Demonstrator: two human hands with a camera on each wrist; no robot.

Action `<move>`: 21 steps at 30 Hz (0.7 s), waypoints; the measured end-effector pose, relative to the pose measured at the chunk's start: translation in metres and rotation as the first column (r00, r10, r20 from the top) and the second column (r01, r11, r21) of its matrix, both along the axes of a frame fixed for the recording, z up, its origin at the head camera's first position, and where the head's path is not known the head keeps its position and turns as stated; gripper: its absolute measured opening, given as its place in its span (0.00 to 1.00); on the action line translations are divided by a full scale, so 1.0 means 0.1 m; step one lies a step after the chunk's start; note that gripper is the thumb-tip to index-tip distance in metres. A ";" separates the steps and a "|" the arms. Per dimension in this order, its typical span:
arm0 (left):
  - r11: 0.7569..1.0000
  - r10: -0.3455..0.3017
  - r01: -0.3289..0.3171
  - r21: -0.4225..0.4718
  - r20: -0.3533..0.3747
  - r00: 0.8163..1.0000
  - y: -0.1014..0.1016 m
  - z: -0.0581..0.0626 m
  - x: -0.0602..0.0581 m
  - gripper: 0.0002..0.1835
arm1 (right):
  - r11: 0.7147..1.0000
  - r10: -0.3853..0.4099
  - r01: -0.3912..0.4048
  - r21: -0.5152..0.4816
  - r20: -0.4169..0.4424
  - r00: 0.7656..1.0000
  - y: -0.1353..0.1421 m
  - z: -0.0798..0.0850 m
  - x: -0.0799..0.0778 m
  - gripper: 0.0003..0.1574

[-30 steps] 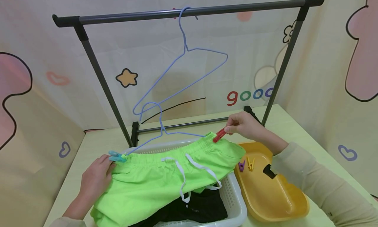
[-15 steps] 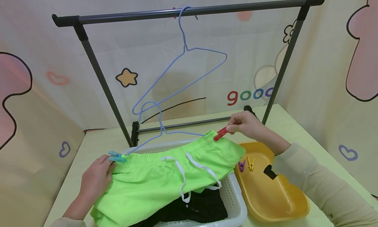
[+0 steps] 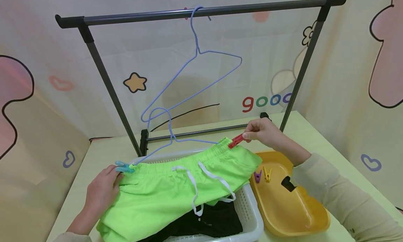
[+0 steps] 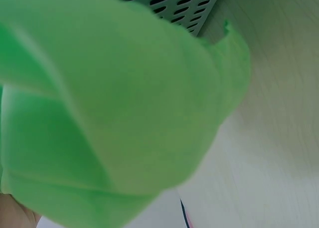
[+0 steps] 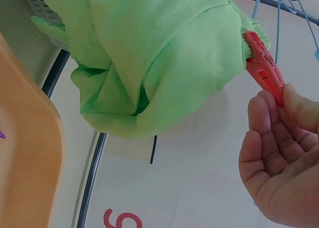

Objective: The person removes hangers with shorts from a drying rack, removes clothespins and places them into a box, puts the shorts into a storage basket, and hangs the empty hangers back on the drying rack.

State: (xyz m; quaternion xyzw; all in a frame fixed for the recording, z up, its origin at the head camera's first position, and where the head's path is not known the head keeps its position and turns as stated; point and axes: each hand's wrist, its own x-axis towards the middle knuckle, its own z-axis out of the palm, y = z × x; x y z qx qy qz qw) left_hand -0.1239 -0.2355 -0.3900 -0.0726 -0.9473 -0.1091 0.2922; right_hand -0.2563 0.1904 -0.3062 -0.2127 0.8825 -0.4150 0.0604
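Bright green shorts [image 3: 163,186] with white drawstrings spread across a blue wire hanger [image 3: 171,133] whose hook points up. A teal clothespin [image 3: 124,167] sits at the left end of the waistband. My left hand [image 3: 102,189] grips the shorts just below it, its thumb hidden. In the left wrist view green fabric [image 4: 134,98] covers most of that hand. My right hand [image 3: 261,132] pinches a red clothespin [image 3: 236,141] at the waistband's right end. The right wrist view shows the red clothespin [image 5: 264,66] on the fabric, thumb and index finger on its handles.
Beneath the shorts stands a white basket [image 3: 247,207] holding a black garment [image 3: 217,221]. To its right is a yellow tray [image 3: 283,214] with purple [image 3: 257,176] and yellow [image 3: 267,174] clothespins. Behind, a dark rack [image 3: 252,8] carries a second blue hanger [image 3: 196,42].
My right hand has shifted slightly right and up with the red clothespin, and the waistband's right end has risen a little. The left hand stays in place.
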 end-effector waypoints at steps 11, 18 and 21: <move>1.000 -0.006 0.006 -0.004 -0.001 1.000 -0.01 0.00 0.00 0.08 | 0.999 0.010 -0.008 -0.047 0.039 0.999 0.05 -0.03 -0.03 0.08; 1.000 -0.011 0.011 -0.008 -0.003 1.000 -0.01 0.00 -0.01 0.08 | 0.996 0.046 -0.039 -0.085 0.079 0.996 0.10 -0.04 -0.04 0.08; 1.000 -0.011 0.011 -0.008 -0.005 1.000 -0.01 -0.01 -0.01 0.08 | 0.996 0.039 -0.031 -0.085 0.090 0.995 0.11 -0.04 -0.04 0.08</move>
